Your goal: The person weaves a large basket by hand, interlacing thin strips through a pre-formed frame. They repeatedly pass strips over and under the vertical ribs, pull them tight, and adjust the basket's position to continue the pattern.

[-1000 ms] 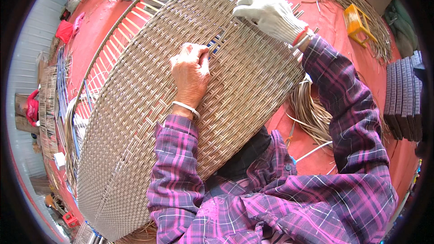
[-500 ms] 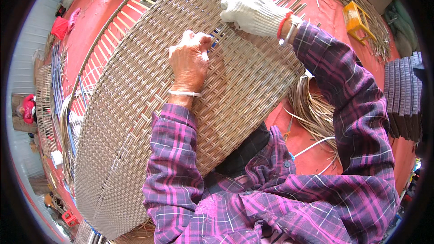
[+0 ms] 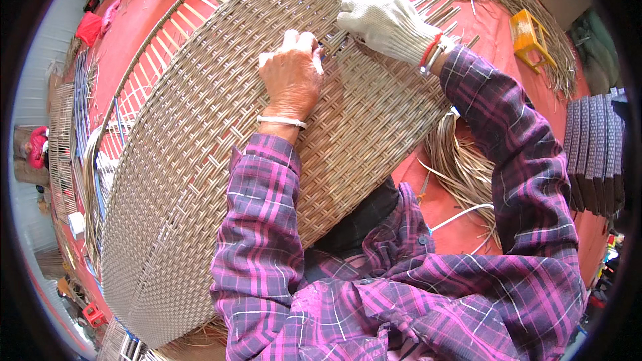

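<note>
A large curved panel of woven brown rattan-like strands lies tilted across my lap and reaches to the upper left. My bare left hand, with a white band at the wrist, rests on it with fingers curled down at the weave; what they pinch is hidden. Up and to the right, my right hand wears a white knitted glove and is closed at the panel's upper edge, its fingertips around strands there. A small gap in the weave shows between the two hands. Loose strand ends stick out beyond the glove.
A frame with pale slats stands behind the panel. On the red floor lie a coil of flat strands and a long strand bundle, near a yellow stool. Grey stacked pieces stand right. Another person is far left.
My left hand has moved up and right along the weave, toward the gap. My right hand has shifted slightly right and down. The view has tilted a little.
</note>
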A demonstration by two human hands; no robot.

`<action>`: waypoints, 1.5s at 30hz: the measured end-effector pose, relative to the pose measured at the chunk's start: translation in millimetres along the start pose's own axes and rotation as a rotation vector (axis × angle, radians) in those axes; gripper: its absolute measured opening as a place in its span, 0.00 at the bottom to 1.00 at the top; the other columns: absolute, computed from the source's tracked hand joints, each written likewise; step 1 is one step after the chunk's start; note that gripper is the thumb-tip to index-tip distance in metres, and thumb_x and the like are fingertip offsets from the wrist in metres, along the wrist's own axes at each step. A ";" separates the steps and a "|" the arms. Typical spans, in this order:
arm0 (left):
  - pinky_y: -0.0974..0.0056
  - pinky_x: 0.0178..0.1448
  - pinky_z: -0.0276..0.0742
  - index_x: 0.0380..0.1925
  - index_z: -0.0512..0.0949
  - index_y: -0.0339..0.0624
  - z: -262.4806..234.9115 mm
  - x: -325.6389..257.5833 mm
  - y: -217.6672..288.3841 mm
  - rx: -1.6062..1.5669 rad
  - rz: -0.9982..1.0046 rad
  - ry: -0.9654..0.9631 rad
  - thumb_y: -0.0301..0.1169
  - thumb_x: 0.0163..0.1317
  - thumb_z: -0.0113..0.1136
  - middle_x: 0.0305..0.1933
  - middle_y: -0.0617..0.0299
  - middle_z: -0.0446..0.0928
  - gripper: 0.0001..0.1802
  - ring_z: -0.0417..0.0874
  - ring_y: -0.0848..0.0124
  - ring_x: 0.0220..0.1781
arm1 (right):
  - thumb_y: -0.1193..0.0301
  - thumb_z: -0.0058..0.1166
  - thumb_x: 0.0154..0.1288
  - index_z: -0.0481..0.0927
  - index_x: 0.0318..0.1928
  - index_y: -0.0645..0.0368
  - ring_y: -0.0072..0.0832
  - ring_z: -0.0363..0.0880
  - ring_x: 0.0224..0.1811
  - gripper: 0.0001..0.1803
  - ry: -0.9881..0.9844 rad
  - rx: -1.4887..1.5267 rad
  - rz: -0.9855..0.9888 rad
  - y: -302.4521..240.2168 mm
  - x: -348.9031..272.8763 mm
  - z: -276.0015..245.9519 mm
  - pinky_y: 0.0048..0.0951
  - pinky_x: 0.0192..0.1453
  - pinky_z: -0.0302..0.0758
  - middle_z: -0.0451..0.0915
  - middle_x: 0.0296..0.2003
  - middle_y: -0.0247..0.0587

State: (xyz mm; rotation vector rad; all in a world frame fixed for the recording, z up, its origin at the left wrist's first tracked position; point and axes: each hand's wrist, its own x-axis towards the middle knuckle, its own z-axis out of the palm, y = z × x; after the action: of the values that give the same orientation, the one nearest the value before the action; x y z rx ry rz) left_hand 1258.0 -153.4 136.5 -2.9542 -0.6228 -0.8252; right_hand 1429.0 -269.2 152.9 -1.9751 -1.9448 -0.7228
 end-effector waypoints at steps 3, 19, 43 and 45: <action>0.50 0.40 0.75 0.34 0.81 0.51 1.4 2.1 -1.2 0.061 0.056 0.051 0.38 0.60 0.64 0.39 0.61 0.79 0.07 0.83 0.56 0.36 | 0.71 0.54 0.57 0.81 0.41 0.47 0.38 0.83 0.38 0.10 0.085 0.118 0.007 -0.1 -5.7 2.3 0.39 0.36 0.79 0.78 0.37 0.37; 0.55 0.39 0.76 0.33 0.83 0.52 11.6 4.4 -5.4 -0.175 0.058 0.169 0.37 0.56 0.68 0.36 0.63 0.80 0.07 0.83 0.58 0.34 | 0.72 0.55 0.53 0.78 0.44 0.48 0.36 0.83 0.38 0.15 0.058 0.012 -0.036 -9.8 -9.4 4.2 0.36 0.34 0.80 0.77 0.37 0.36; 0.52 0.48 0.77 0.37 0.83 0.51 8.0 63.6 16.8 -0.225 0.038 -0.234 0.34 0.59 0.61 0.40 0.58 0.83 0.07 0.83 0.54 0.44 | 0.70 0.56 0.51 0.78 0.41 0.51 0.30 0.76 0.43 0.14 0.129 0.023 0.015 2.9 -23.1 2.6 0.32 0.44 0.75 0.75 0.38 0.31; 0.52 0.48 0.78 0.37 0.83 0.51 8.7 66.0 19.8 -0.134 0.047 -0.230 0.34 0.59 0.61 0.40 0.58 0.83 0.06 0.84 0.54 0.44 | 0.70 0.56 0.50 0.78 0.42 0.51 0.30 0.76 0.43 0.14 0.124 0.019 0.027 2.0 -22.3 0.8 0.32 0.44 0.74 0.75 0.38 0.31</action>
State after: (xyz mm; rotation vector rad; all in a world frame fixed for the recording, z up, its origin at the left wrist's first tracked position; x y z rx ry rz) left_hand 1321.4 -145.9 163.9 -3.2010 -0.5223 -0.5483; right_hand 1431.7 -287.9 140.8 -1.8940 -1.8429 -0.7967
